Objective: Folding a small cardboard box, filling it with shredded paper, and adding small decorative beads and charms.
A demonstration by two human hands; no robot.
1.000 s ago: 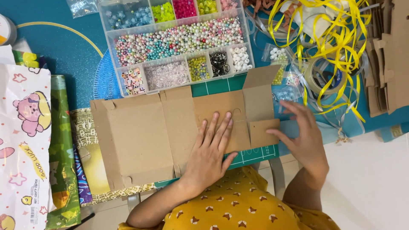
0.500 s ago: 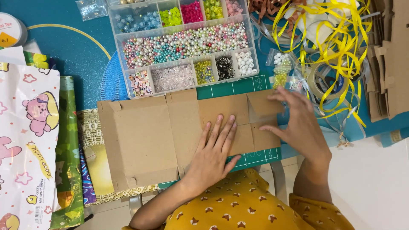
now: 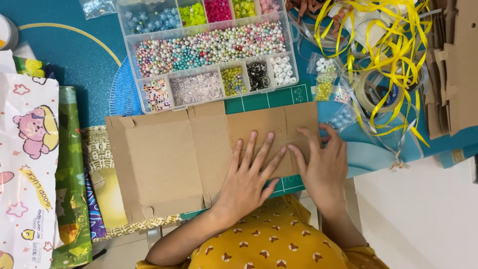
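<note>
- The flat cardboard box blank (image 3: pixel 199 159) lies unfolded on the green cutting mat (image 3: pixel 269 97), its long side running left to right, directly in front of the person.
- Its creases show as vertical lines; the left panels lie flat, and no side stands up yet, so the folding looks barely begun, with nearly all the panels left to raise.
- The left hand (image 3: pixel 249 179) rests palm down on the middle-right panel, fingers spread and straight, pressing the card flat rather than gripping it.
- The right hand (image 3: pixel 323 164) lies over the right end panel, fingers curved over the card at its edge; whether it pinches the flap or only pushes on it I cannot tell.
- Just beyond the blank sits a clear compartment box of beads (image 3: pixel 209 50), touching or nearly touching its far edge.
- To the right lie small bead bags (image 3: pixel 323 74), a tangle of yellow ribbon (image 3: pixel 388 45) and a stack of more cardboard blanks (image 3: pixel 455 69).
- To the left lie rolls of patterned wrapping paper (image 3: pixel 30 164).
</note>
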